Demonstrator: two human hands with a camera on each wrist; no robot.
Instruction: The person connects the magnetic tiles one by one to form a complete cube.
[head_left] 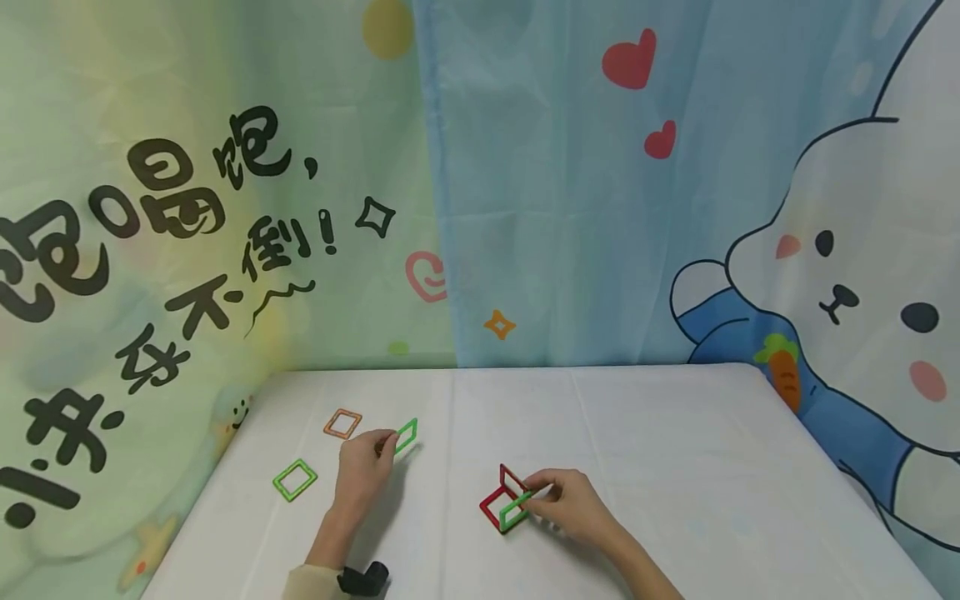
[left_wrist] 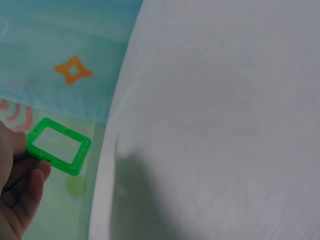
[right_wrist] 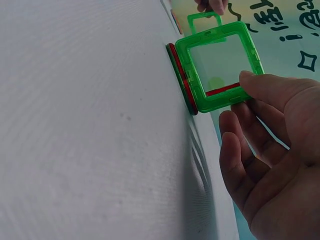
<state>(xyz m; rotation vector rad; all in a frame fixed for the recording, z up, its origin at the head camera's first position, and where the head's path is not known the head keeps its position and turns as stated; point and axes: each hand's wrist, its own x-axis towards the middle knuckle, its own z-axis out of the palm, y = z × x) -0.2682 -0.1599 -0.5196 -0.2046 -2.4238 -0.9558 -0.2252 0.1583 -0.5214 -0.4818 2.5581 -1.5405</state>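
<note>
My left hand (head_left: 365,471) pinches a green square frame tile (left_wrist: 57,163) by one side, raised off the table. To its right, a red square frame tile (head_left: 489,517) lies flat, with a dark green edge under it in the right wrist view. Another red tile (head_left: 513,476) stands upright along its far side. My right hand (head_left: 573,504) pinches a second green frame tile (right_wrist: 215,34) between thumb and fingers. That tile stands on edge at the near side of the flat red one. The fingers partly cover its right side.
On the left of the white table (head_left: 675,450) lie an orange square frame tile (head_left: 348,411) and a green one (head_left: 281,490). A black device (head_left: 363,579) sits at my left wrist. Behind the table hangs a printed curtain (head_left: 525,208).
</note>
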